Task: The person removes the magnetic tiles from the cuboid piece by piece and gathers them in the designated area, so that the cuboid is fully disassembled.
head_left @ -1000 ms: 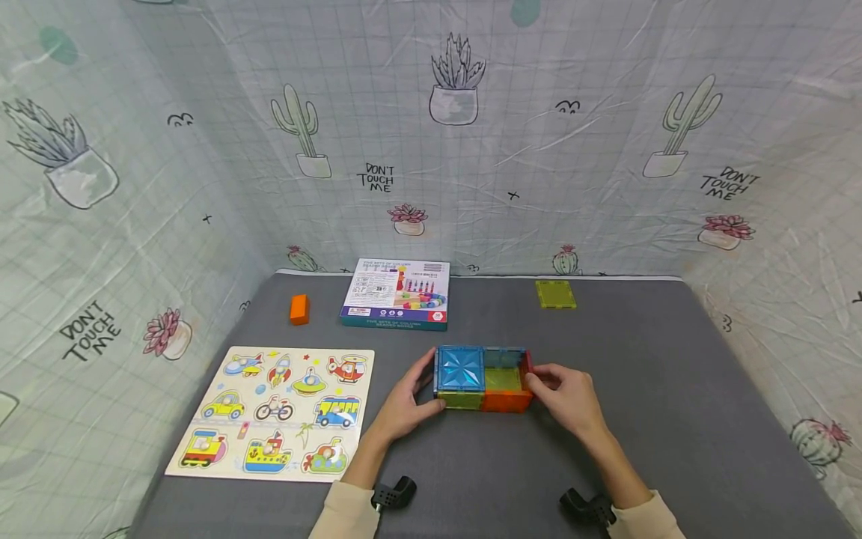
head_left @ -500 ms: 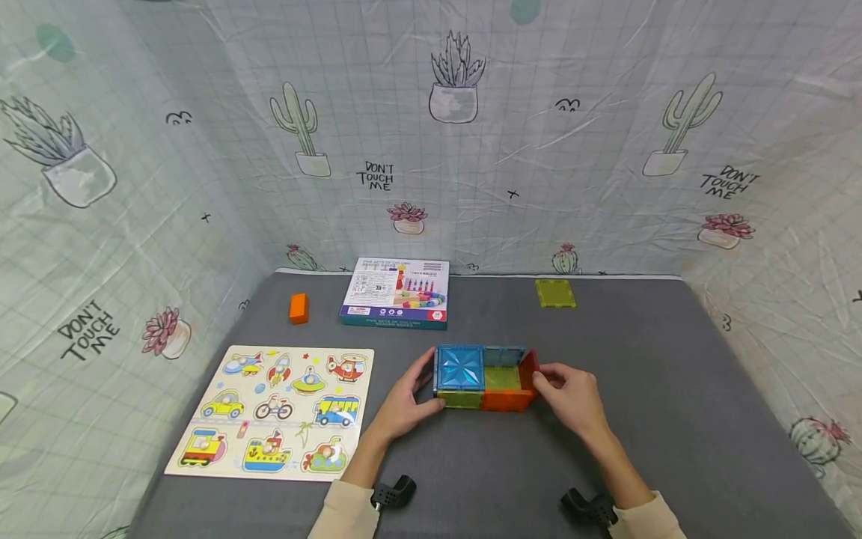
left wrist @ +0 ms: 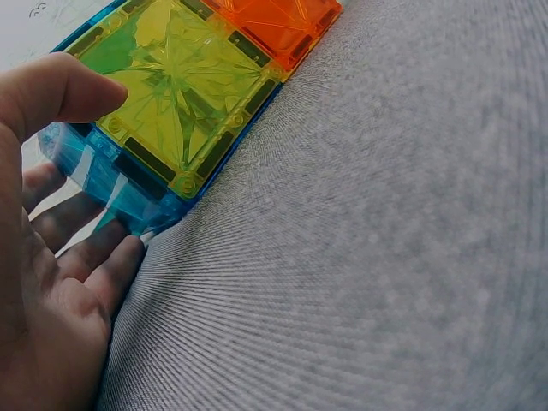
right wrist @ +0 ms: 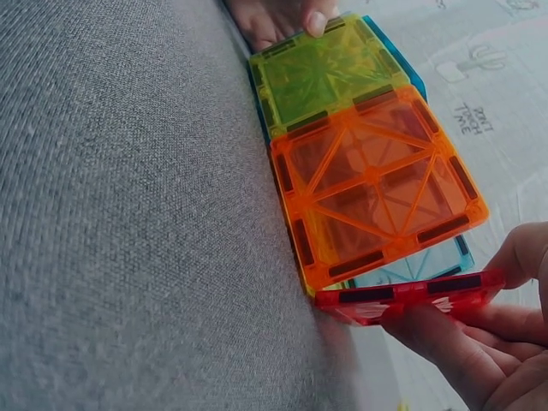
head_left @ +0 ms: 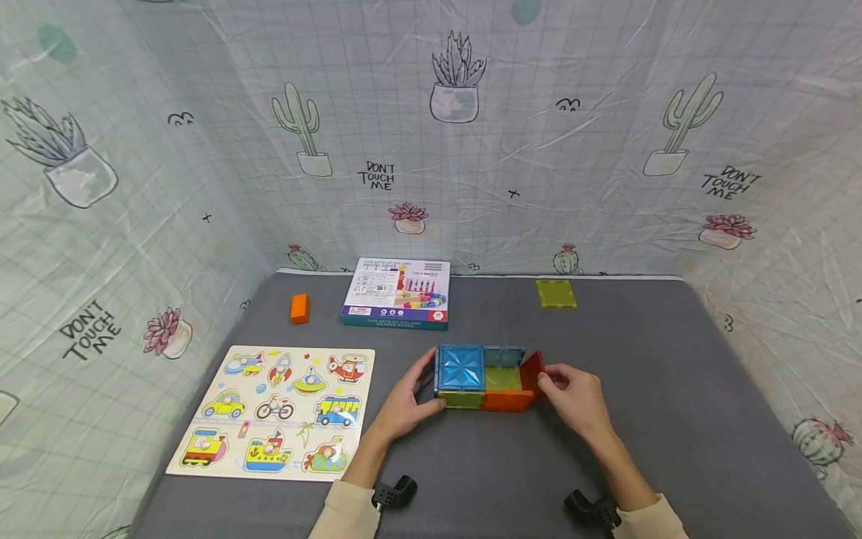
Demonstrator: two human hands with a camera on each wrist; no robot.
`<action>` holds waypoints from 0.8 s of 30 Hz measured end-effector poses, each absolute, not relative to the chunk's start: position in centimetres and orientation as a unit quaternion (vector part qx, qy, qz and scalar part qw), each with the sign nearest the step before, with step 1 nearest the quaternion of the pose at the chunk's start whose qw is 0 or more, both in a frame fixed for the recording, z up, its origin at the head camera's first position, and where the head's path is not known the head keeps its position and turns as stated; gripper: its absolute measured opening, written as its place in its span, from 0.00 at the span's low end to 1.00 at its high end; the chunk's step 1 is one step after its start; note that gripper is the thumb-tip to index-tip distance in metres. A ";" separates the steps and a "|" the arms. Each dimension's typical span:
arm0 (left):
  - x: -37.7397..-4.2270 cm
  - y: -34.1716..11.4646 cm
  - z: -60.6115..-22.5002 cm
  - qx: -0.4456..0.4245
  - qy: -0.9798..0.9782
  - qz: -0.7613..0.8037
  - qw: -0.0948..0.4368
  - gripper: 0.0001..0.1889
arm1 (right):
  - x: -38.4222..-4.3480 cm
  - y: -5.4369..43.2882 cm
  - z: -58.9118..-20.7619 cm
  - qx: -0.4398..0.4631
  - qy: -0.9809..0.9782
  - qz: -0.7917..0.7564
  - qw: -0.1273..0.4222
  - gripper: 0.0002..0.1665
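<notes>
Clear magnetic tiles form a two-cell box (head_left: 460, 369) on the grey table. A blue tile covers the left cell, while the right cell is uncovered, showing a yellow-green floor. In front stand a yellow-green tile (left wrist: 175, 81) and an orange tile (right wrist: 372, 175). My left hand (head_left: 406, 402) holds the box's left end, thumb at the front tile and fingers along the blue side. At the other end my right hand (head_left: 575, 398) pinches a red tile (right wrist: 411, 295) between thumb and fingers. That red tile leans outward, with a gap between its upper edge and the orange tile.
A wooden vehicle puzzle board (head_left: 272, 412) lies to the left. Toward the back are an orange block (head_left: 299, 308), a flat bead-set box (head_left: 396, 293) and a loose yellow-green tile (head_left: 556, 294). A printed cloth (head_left: 505, 150) hangs around the table.
The red tile has swung outward to the right from near upright, with my right hand moving along with it. My left hand and the rest of the box have stayed put.
</notes>
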State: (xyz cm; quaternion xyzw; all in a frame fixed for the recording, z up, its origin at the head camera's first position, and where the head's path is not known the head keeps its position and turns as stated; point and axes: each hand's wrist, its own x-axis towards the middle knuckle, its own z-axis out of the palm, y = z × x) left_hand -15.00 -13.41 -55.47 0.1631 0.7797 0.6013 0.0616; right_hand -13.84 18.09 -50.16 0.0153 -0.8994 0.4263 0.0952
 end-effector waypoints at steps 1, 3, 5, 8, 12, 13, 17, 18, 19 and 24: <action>-15.0 -13.4 -55.5 0.163 0.780 0.601 0.064 0.47 | -13.8 18.2 -50.2 0.014 -0.900 0.425 0.095 0.10; -15.0 -13.3 -55.4 0.164 0.782 0.598 0.069 0.47 | -13.7 18.4 -50.3 0.012 -0.902 0.422 0.092 0.10; -15.0 -13.3 -55.4 0.169 0.782 0.595 0.072 0.47 | -13.6 18.5 -50.3 0.009 -0.902 0.423 0.086 0.11; -15.1 -13.3 -55.4 0.172 0.782 0.595 0.071 0.47 | -13.5 18.8 -50.4 0.007 -0.900 0.429 0.073 0.13; -15.1 -13.3 -55.5 0.173 0.782 0.595 0.061 0.47 | -13.3 19.3 -50.5 0.005 -0.899 0.435 0.057 0.16; -15.1 -13.4 -55.5 0.174 0.782 0.595 0.058 0.47 | -13.3 19.4 -50.6 0.005 -0.900 0.433 0.055 0.17; -15.0 -13.4 -55.5 0.175 0.782 0.596 0.058 0.47 | -13.1 19.9 -50.8 0.011 -0.903 0.427 0.044 0.20; -15.0 -13.5 -55.5 0.175 0.781 0.596 0.059 0.47 | -13.1 20.0 -50.8 0.009 -0.904 0.426 0.036 0.20; -15.0 -13.5 -55.5 0.174 0.782 0.596 0.059 0.47 | -13.1 20.1 -50.9 0.006 -0.903 0.429 0.028 0.21; -15.0 -13.5 -55.6 0.176 0.779 0.599 0.053 0.46 | -13.1 20.3 -51.2 -0.021 -0.895 0.446 -0.010 0.22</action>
